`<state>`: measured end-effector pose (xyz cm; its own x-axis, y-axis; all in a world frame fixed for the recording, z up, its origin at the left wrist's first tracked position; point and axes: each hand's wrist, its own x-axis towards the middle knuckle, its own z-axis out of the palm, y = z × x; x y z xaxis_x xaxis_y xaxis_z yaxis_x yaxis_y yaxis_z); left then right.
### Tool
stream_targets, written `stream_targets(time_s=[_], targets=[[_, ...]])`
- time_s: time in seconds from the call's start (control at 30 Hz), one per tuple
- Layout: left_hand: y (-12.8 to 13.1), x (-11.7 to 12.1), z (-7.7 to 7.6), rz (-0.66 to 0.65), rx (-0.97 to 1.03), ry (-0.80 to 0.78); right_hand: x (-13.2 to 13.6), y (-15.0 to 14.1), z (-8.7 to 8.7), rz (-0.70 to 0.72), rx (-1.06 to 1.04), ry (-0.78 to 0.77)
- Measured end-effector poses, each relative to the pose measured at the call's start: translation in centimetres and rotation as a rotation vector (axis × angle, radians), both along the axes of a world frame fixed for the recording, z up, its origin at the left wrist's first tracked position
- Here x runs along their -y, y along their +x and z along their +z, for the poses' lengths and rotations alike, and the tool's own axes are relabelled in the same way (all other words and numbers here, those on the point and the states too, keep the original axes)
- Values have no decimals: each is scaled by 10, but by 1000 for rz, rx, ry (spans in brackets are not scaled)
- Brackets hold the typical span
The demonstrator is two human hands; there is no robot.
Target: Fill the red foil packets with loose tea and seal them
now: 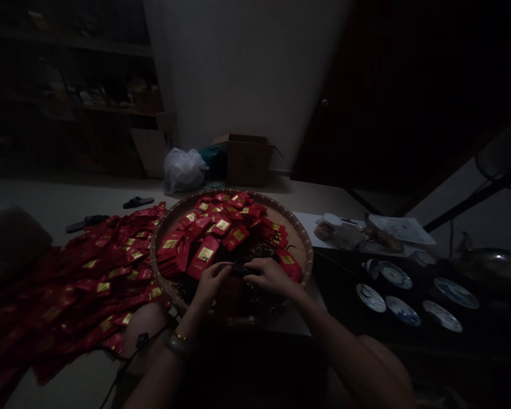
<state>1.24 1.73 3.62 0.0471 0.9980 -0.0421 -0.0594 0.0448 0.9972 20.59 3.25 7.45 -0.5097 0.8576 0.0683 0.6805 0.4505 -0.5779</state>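
From my remote station the scene is dim, so I treat fine detail as provisional. Hazard one: the red sachets with gold labels (pixel 208 253) lie loosely stacked in the round woven bamboo tray (pixel 232 193), and a careless wrist movement could slide them into the loose dark tea leaves (pixel 259 250) or over the rim. Hazard two: the heap of red sachets (pixel 93 278) on the pale floor (pixel 68 187) beside the tray's left edge is unconfined, so a knee or forearm could scatter it. Hazard three: low light could lead me to misjudge a small item and drop it among the leaves, where dark on dark it would be hard to recover. Grip status: both hands are over the tray's near half, their fingers meeting. The left hand (pixel 210 284) is closed on a small dark item (pixel 239 270), and the right hand (pixel 272 277) clenches the same item from the other side, leaving little gap. Fingers and shadow hide its form, so I cannot identify it. Blue-and-white saucers (pixel 402 275) stand on a dark low table (pixel 340 284) to the right, well apart from the tray.
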Motion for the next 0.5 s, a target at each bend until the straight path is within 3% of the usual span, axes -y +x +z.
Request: stream_targets(time_s=[0.33,0.5], targets=[[4,2,-5,79,-63,74,1,-10,-6,40,-57,-24],[3,3,-4,70,-7,41,2,-14,-9,-11,-51,-1]])
